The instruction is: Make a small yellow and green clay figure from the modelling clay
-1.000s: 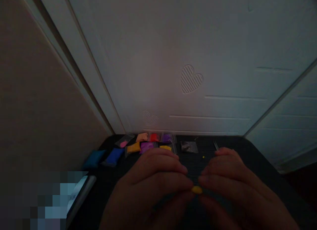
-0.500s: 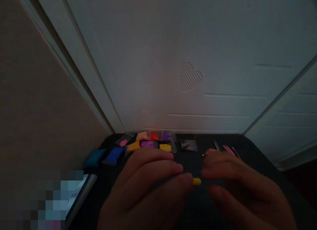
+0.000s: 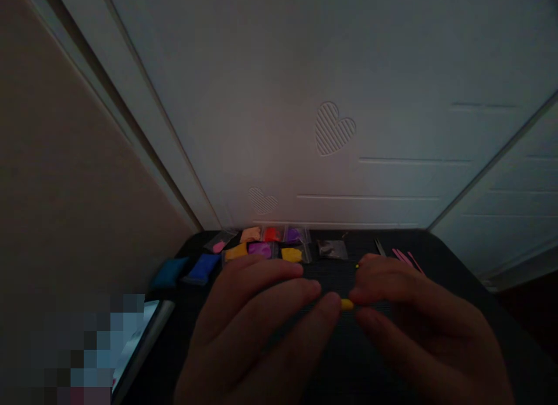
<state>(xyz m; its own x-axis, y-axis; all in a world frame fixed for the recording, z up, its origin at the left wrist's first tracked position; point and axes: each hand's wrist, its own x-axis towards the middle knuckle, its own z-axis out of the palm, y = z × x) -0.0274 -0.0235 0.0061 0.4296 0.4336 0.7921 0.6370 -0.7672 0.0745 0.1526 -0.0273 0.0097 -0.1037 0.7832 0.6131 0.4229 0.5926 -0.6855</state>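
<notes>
In dim light my left hand (image 3: pixel 261 323) and my right hand (image 3: pixel 418 323) meet over a dark table (image 3: pixel 453 265). Between their fingertips sits a small yellow lump of clay (image 3: pixel 346 304). Fingers of both hands are curled inward and pinch it from either side. A tiny yellow speck (image 3: pixel 357 266) lies on the table just beyond my right hand.
Several small bags of coloured clay (image 3: pixel 261 249) lie along the table's far edge by a white panelled wall (image 3: pixel 331 132), with blue packs (image 3: pixel 203 267) further left. A dark bag (image 3: pixel 332 249) and pink sticks (image 3: pixel 407 258) lie to the right. A phone (image 3: pixel 139 341) rests at the left.
Both hands have shifted slightly away from me with the yellow lump. The right hand briefly loosened from it, then closed on it again. Pink sticks came into view.
</notes>
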